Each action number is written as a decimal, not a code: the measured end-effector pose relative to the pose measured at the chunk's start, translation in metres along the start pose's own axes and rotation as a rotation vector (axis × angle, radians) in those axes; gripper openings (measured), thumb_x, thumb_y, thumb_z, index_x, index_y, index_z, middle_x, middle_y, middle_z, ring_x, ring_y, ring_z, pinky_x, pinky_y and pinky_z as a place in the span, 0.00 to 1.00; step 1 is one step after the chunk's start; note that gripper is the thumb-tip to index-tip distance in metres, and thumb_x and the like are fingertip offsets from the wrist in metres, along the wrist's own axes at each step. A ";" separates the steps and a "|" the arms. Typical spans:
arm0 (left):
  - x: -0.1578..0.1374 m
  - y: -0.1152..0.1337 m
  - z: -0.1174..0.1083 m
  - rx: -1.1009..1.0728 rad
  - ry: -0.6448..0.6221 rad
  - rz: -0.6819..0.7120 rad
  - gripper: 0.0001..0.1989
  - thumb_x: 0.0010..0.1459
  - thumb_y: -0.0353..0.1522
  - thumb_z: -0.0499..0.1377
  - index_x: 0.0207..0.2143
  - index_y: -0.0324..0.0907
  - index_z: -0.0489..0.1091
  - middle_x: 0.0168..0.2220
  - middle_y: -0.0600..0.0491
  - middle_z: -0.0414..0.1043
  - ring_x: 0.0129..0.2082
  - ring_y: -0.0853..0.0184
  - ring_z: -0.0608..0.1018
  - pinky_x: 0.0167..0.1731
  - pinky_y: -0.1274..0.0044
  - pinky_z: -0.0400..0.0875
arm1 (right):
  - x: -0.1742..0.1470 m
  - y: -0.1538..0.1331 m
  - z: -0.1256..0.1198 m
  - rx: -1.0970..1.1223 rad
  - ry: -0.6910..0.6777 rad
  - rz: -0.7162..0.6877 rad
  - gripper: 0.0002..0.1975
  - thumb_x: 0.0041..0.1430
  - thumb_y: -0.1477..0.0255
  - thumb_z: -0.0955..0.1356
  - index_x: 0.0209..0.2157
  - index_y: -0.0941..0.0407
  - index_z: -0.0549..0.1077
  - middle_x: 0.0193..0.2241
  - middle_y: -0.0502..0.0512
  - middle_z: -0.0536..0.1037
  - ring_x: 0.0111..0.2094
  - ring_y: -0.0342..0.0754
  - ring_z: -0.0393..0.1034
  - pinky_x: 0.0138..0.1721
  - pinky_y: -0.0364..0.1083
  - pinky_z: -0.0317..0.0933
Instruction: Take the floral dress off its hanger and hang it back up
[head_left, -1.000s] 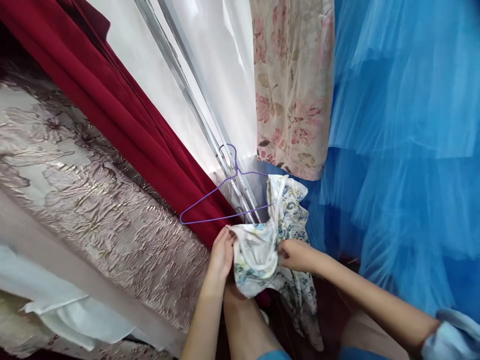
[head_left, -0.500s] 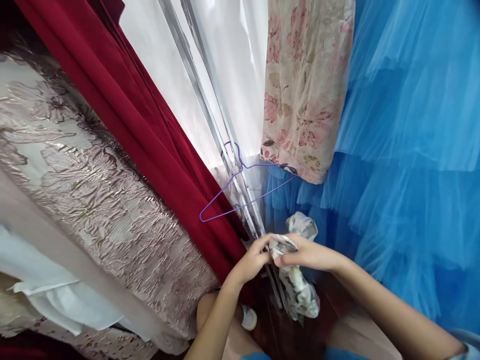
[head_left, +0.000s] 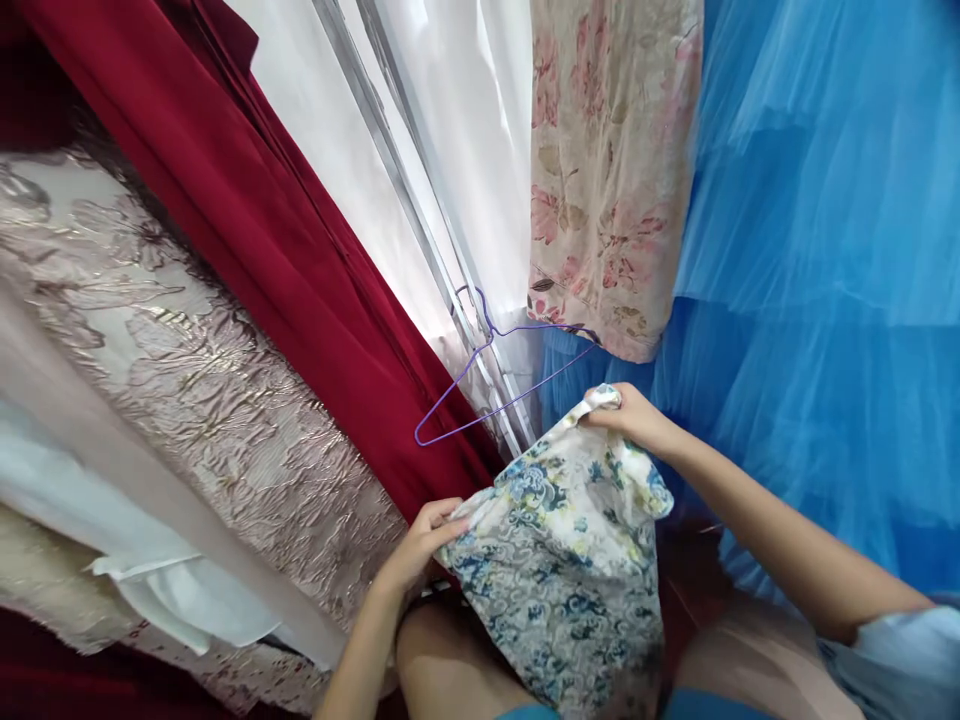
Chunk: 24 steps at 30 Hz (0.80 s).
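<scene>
Left hand [head_left: 427, 542], right hand [head_left: 637, 418] both pinching floral garment [head_left: 570, 545].
Its 6 o'clock end cut off; right hand's fingertips partly hidden.

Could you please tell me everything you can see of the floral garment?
The garment looks thin and soft: whitish and grey, with blue scrolls and flowers and yellow-green touches. Creased, it spreads below the hanger: the left hand holds one edge, the right hand a bunched upper corner. Its top edge slants; the rest drapes past the picture's bottom.
</scene>
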<state>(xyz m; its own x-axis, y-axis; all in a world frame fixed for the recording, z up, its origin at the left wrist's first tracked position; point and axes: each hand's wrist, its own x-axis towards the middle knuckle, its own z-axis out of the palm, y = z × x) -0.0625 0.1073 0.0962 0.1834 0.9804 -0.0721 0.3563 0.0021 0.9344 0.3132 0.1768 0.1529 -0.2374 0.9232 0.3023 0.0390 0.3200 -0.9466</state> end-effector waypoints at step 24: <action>0.066 0.158 -0.035 0.515 0.407 0.598 0.14 0.50 0.27 0.53 0.40 0.44 0.69 0.41 0.52 0.74 0.42 0.61 0.75 0.43 0.75 0.65 | 0.016 0.024 0.051 -0.195 -0.167 -0.194 0.18 0.58 0.72 0.64 0.46 0.61 0.80 0.40 0.57 0.84 0.40 0.52 0.77 0.45 0.48 0.67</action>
<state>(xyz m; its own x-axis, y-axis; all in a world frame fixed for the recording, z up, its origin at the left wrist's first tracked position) -0.0258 0.1794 0.2512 0.1663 0.7832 0.5991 0.6914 -0.5258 0.4955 0.2603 0.1885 0.1293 -0.4144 0.7980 0.4375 0.1582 0.5366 -0.8289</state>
